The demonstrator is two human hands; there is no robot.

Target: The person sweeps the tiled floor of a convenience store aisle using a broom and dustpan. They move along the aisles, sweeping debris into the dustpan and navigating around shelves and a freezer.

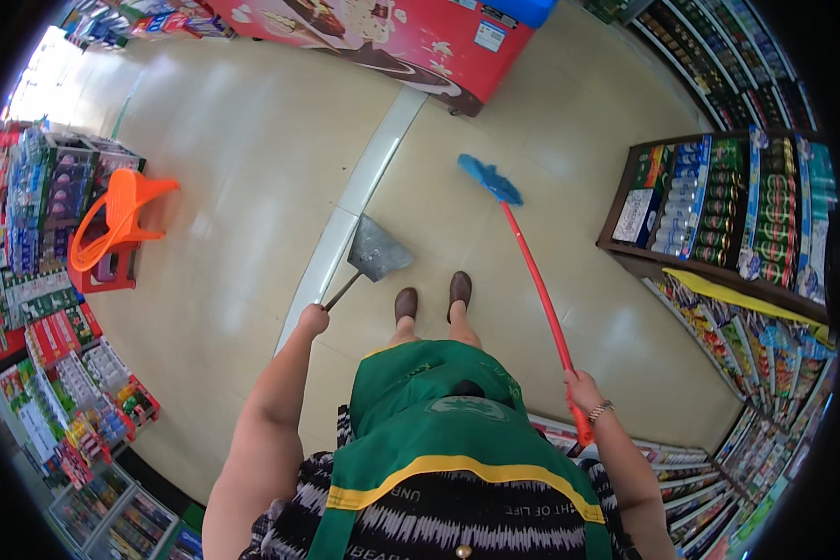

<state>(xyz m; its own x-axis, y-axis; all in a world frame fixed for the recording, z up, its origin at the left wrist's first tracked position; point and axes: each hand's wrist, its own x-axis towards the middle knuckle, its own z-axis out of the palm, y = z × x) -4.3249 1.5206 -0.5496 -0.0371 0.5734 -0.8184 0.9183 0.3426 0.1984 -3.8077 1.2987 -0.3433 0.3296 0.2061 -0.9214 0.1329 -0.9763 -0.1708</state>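
Note:
My left hand (315, 320) is closed around the thin dark handle of a grey metal dustpan (379, 250). The pan lies on the tiled floor ahead of my left shoe, beside a pale strip set in the floor. In my right hand (583, 390), the fingers wrap round the red pole of a broom (538, 273). Its blue head (491, 180) is farther ahead, to the right of the dustpan and apart from it. I cannot make out any sweepings in the pan or by the bristles.
A red chest freezer (420, 47) stands at the far side. On the left, an orange plastic chair (126, 219) sits before shelves of goods. A rack of cans (719, 201) and snack shelves (765, 350) line the right. More shelving is behind my right arm.

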